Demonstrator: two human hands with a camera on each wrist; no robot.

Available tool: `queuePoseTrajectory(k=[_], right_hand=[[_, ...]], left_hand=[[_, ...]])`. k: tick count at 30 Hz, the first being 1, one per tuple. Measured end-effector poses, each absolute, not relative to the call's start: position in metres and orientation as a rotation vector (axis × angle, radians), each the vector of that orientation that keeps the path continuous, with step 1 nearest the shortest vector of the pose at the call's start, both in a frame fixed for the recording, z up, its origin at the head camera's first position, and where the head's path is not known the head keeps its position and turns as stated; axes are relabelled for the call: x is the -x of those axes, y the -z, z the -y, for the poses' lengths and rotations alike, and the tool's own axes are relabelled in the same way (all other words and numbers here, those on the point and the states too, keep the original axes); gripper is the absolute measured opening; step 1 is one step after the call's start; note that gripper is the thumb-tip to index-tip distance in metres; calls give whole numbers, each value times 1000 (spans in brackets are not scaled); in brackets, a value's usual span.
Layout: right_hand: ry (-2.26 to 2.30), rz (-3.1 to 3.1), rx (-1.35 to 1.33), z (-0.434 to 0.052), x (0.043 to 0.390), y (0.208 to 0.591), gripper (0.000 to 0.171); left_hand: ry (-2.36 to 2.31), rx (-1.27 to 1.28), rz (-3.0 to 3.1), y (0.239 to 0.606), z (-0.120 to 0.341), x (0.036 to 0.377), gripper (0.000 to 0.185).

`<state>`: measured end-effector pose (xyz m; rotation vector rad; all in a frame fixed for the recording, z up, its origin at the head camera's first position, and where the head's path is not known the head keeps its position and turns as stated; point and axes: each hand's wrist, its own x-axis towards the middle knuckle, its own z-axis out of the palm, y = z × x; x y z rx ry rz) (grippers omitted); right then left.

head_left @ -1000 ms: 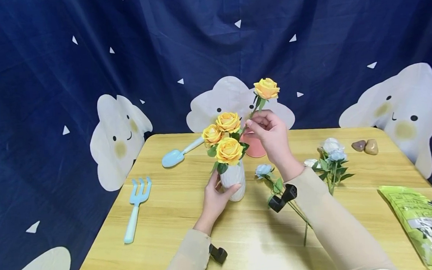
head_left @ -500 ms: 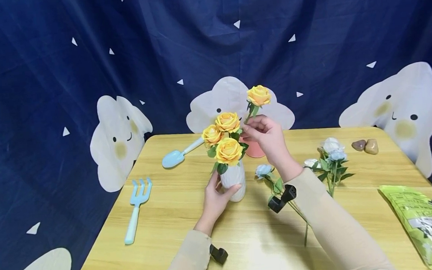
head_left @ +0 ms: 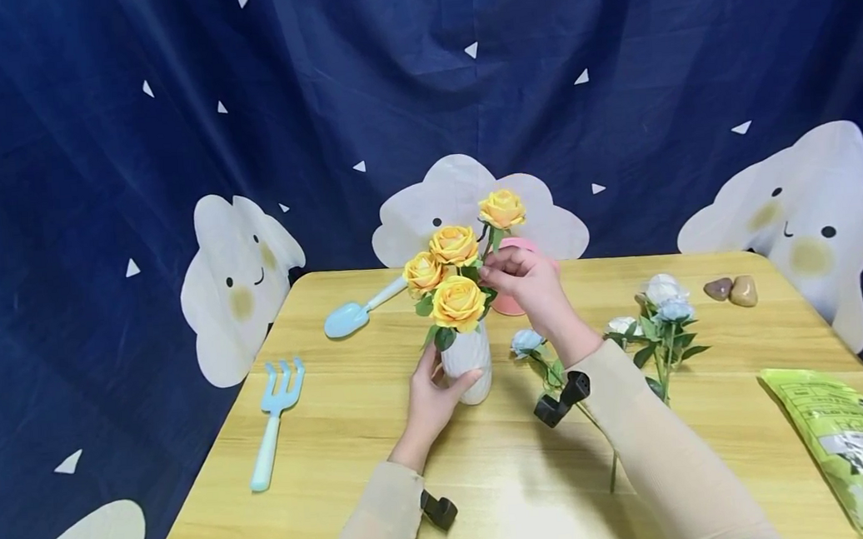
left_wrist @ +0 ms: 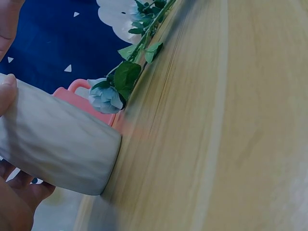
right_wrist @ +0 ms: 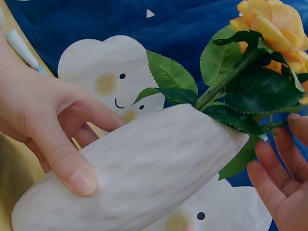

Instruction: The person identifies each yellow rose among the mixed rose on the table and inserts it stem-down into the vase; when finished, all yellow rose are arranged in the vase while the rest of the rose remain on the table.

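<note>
A white ribbed vase (head_left: 467,362) stands mid-table with three yellow roses (head_left: 458,301) in it. My left hand (head_left: 431,396) grips the vase's lower side; the thumb and fingers wrap it in the right wrist view (right_wrist: 62,139), and the vase (left_wrist: 53,144) fills the left wrist view. My right hand (head_left: 526,284) pinches the stem of a fourth yellow rose (head_left: 502,209), held just above and right of the bunch at the vase mouth. The rose leaves and stem (right_wrist: 231,82) enter the vase (right_wrist: 144,173) in the right wrist view.
A pink pot (head_left: 512,299) stands behind the right hand. Pale blue roses (head_left: 663,312) and another (head_left: 527,340) lie right of the vase. A blue trowel (head_left: 355,308) and blue fork (head_left: 271,418) lie left. Two stones (head_left: 729,291) and a green bag (head_left: 849,441) sit right.
My right hand has lowered the fourth rose down and left toward the vase mouth. The left hand and vase have stayed put.
</note>
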<state>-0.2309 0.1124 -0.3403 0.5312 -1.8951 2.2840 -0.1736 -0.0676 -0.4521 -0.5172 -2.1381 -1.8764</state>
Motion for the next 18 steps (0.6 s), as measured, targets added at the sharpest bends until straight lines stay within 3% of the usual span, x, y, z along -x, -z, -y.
queuePoseTrajectory(k=[18], right_hand=[[-2450, 1860, -359, -155, 223, 377, 8]], left_hand=[[1899, 505, 2137, 451, 71, 172, 72]])
